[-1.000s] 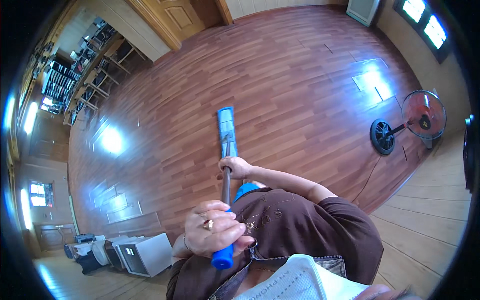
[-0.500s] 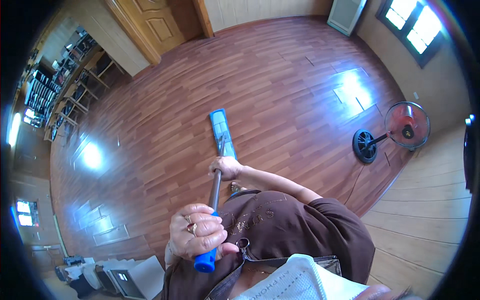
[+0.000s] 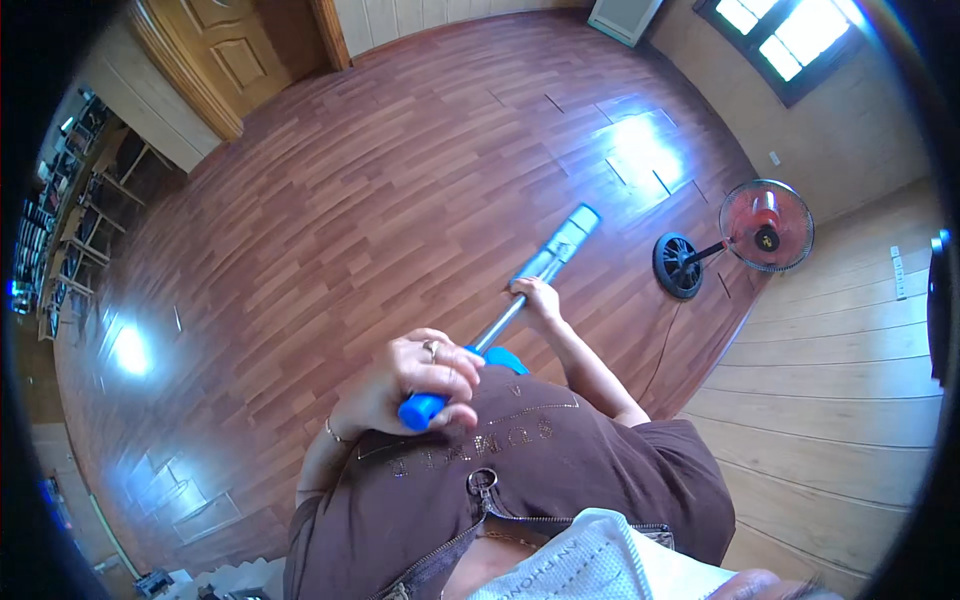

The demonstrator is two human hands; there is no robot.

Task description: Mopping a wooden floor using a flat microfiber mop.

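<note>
I hold a flat mop with both hands. My left hand point(image 3: 415, 375) is closed around the blue grip at the top end of the mop handle point(image 3: 500, 325), close to my chest. My right hand point(image 3: 537, 299) grips the silver pole lower down, arm stretched forward. The grey, blue-edged mop head point(image 3: 560, 245) lies flat on the reddish wooden floor point(image 3: 380, 200) just beyond my right hand, pointing up and to the right.
A red pedestal fan point(image 3: 762, 225) with a round black base point(image 3: 678, 265) stands on the right near the pale wood-panelled wall. A wooden door point(image 3: 215, 55) is at the upper left, shelving point(image 3: 60, 200) along the left edge, a window point(image 3: 790, 40) at the upper right.
The view has swung to the left, so the fan and window shifted. The mop head has moved to the right and now angles up-right; my left hand has shifted right on the grip.
</note>
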